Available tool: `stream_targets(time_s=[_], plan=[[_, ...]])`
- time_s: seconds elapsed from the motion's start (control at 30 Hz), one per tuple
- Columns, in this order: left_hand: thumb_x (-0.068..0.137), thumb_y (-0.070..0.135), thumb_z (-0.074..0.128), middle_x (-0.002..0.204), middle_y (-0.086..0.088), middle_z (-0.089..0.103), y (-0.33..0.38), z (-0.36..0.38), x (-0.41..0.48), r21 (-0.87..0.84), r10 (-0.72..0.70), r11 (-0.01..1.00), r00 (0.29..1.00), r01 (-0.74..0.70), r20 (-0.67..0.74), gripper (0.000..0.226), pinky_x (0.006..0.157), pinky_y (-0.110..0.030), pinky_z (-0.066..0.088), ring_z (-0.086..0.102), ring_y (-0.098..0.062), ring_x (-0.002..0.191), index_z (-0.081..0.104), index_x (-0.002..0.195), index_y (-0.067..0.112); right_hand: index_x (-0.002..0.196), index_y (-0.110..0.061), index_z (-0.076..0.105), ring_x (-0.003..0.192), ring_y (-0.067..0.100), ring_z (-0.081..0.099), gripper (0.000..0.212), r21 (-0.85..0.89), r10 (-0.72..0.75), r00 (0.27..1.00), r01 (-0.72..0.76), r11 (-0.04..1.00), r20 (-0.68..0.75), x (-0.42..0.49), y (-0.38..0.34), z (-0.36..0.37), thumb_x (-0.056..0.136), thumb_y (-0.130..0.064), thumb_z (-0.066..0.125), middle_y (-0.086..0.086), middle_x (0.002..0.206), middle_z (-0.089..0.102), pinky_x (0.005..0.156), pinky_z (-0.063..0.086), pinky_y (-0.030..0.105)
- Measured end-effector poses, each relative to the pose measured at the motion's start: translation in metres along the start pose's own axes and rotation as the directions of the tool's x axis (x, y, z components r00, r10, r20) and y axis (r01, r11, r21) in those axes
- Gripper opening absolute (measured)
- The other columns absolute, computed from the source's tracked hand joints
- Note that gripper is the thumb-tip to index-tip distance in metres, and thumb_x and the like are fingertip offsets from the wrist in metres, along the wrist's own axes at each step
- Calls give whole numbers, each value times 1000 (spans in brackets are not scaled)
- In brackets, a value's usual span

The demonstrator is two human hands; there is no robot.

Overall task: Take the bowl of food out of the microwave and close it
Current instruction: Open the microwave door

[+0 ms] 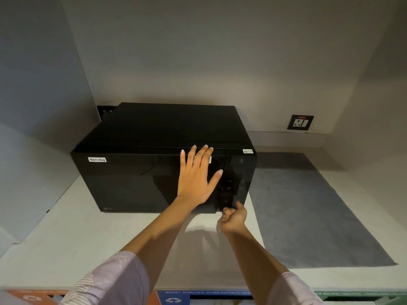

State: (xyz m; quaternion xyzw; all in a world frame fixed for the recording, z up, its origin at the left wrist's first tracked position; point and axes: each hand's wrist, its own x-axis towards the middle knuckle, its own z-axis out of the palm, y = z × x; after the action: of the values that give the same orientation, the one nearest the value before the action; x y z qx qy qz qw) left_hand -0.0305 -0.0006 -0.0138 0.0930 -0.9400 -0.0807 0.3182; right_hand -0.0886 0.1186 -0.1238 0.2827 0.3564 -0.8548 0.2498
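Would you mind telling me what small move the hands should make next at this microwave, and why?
Probably pull the door open with the right hand. The microwave looks shut, with no bowl in view. That hand is curled at the door's lower right corner beside the control panel, while the left hand lies flat on the door, seemingly bracing the oven.

Dim, soft light is falling from above, leaving the microwave (163,159) nearly featureless black. Arm shadows are pooling on the counter (66,234); edges are bending.
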Motion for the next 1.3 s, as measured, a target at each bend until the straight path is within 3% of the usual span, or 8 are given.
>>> stream_targets(time_s=[0.1, 0.23, 0.37, 0.47, 0.8, 1.03, 1.17, 1.3], plan=[[94, 59, 36, 153, -2, 40, 2, 1, -5, -12, -5, 1000, 1000, 5, 3, 67, 121, -45, -6, 22, -28, 148, 35, 147, 18, 98, -22, 53, 66, 9, 48, 30, 14, -64, 998, 65, 998, -14, -2, 1, 8, 92, -48, 39, -1, 81, 56, 61, 44, 14], [94, 62, 36, 150, -2, 43, 5, 2, -18, -17, -5, 1000, 1000, 5, -19, 66, 120, -44, -11, 21, -28, 148, 35, 145, 20, 137, -20, 48, 131, 23, 48, 63, -2, -56, 998, 56, 998, -13, -3, 7, 3, 91, -60, 32, 7, 136, 56, 115, 23, 36], [95, 62, 31, 150, 0, 44, 7, -7, -18, -74, -16, 997, 1000, 14, -26, 66, 121, -40, -13, 22, -25, 148, 38, 145, 20, 150, -17, 23, 101, 5, 64, 72, -126, 31, 993, -17, 992, 111, -10, 11, -1, 94, -61, 25, 5, 159, 26, 75, 49, 18], [95, 60, 33, 149, 1, 46, 10, -15, -22, -116, -20, 993, 1000, 17, -23, 63, 122, -41, -8, 24, -24, 147, 42, 143, 20, 151, -24, 20, 143, 12, 29, 65, -436, 119, 976, -27, 899, 183, -21, 18, -3, 95, -55, 30, -2, 160, 21, 118, 19, 37], [96, 62, 28, 85, 9, 65, 7, -70, -33, -132, -125, 983, 992, 126, 16, 52, 114, -46, 30, 61, -15, 98, 66, 94, 26, 137, -12, 47, 133, 32, 45, 52, -826, 47, 985, 114, 552, 167, -26, 26, -25, 99, -45, 34, 10, 142, 51, 111, 33, 43], [88, 72, 27, 159, -12, 28, -44, -114, -42, 179, -481, 877, 809, 446, 337, 72, 121, -48, -1, 5, -32, 151, 54, 138, 28, 120, -3, 57, 88, 25, 65, 30, -917, 359, 868, 228, 327, 344, -67, 30, -17, 98, -21, 48, 12, 99, 67, 75, 55, 31], [89, 71, 33, 164, -16, -3, -71, -145, -50, 308, -592, 806, 678, 506, 436, 85, 122, -45, -2, -12, -33, 151, 23, 154, 17, 128, 14, 44, 74, 18, 55, 36, -925, 521, 768, 352, 144, 373, -85, 47, -5, 93, 11, 41, 4, 88, 56, 59, 50, 17], [92, 63, 41, 163, -17, -16, -86, -169, -63, 373, -622, 783, 608, 498, 493, 90, 122, -43, 0, -16, -31, 150, 5, 156, 10, 110, -11, 63, 84, 5, 67, 30, -870, 715, 590, 490, 52, 375, -99, 86, 8, 89, 7, 53, -4, 98, 66, 73, 52, 11]])
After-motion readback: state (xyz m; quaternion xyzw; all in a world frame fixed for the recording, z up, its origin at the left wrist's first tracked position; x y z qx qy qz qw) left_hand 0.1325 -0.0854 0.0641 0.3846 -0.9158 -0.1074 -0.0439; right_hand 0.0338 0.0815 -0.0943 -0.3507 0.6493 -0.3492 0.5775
